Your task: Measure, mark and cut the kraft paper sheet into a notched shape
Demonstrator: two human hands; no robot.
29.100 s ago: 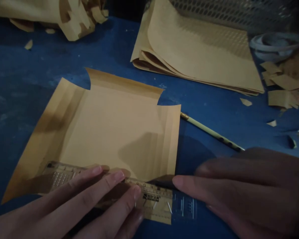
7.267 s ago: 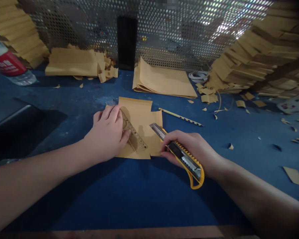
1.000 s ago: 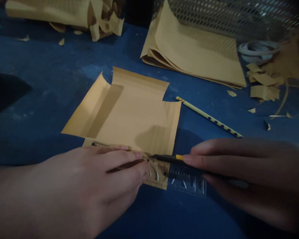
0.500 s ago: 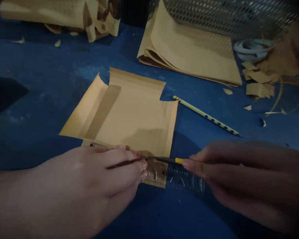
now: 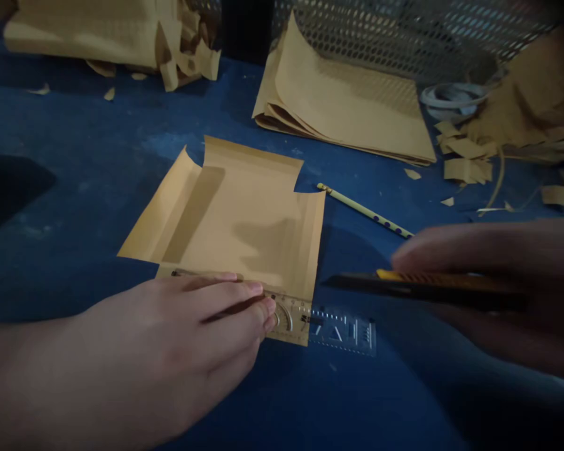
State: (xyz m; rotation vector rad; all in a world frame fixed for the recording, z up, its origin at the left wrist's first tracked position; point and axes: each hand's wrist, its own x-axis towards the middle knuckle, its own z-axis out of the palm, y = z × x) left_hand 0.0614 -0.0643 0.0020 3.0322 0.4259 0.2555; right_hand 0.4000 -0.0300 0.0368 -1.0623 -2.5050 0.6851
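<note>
The knife [image 5: 395,285] has cleared the paper [image 5: 244,213]; mesh [image 5: 380,37] backs the blue tabletop [image 5: 84,131].

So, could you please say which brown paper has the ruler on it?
The notched sheet nearest the left hand: the ruler lies across its near flap, whereas the folded stack and upper-left bundle behind have none.

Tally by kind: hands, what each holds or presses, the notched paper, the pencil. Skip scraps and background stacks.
Hands: 2 (left hand, right hand)
Knives: 1 (yellow-and-dark cutter knife, in right hand)
Rulers: 1 (clear ruler, under left hand)
Sheets: 1 (notched paper)
Pencils: 1 (dotted pencil)
Total: 6
</note>
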